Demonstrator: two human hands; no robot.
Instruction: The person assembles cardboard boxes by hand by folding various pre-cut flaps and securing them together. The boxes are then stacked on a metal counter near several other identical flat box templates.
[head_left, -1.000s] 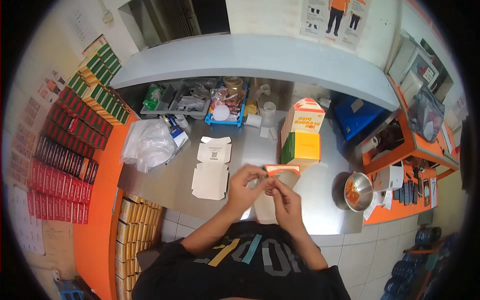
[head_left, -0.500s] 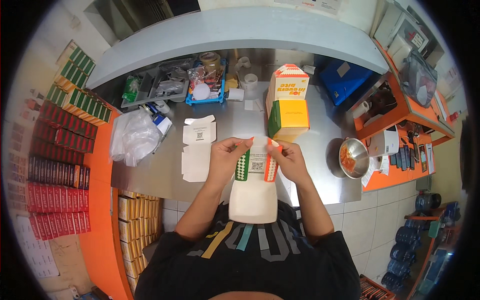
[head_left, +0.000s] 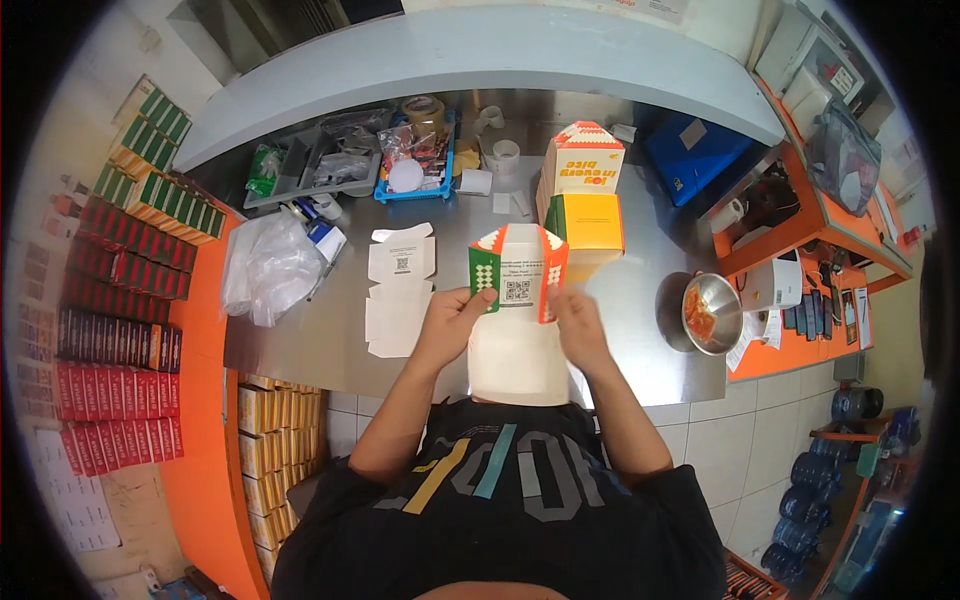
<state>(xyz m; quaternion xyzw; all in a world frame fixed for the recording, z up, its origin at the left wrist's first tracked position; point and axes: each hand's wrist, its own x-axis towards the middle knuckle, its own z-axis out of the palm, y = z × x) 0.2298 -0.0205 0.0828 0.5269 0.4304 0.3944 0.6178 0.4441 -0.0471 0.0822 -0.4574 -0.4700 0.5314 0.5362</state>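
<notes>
A partly folded cardboard food box [head_left: 520, 365] lies flat before me at the table's front edge, its white inside facing up at the near end. Its green left flap and orange right flap are folded inward over the printed panel. My left hand [head_left: 460, 322] pinches the green flap's lower corner, thumb on top. Beside the orange flap's lower end is my right hand [head_left: 581, 322], fingers curled and smeared by motion; whether it grips the flap is unclear. Left of the box lies a flat white carton blank [head_left: 401, 290].
Erected yellow, green and orange boxes [head_left: 590, 222] stand together beyond my right hand. A metal bowl [head_left: 712, 315] with orange-red contents sits at right. Plastic bags [head_left: 268, 270] lie at left. A blue basket [head_left: 415, 188] and a grey tray [head_left: 300, 185] of supplies line the back.
Both hands have slid from the flaps' far ends down toward their near ends. The box has shifted slightly away from me, and its far end now shows tapered corners.
</notes>
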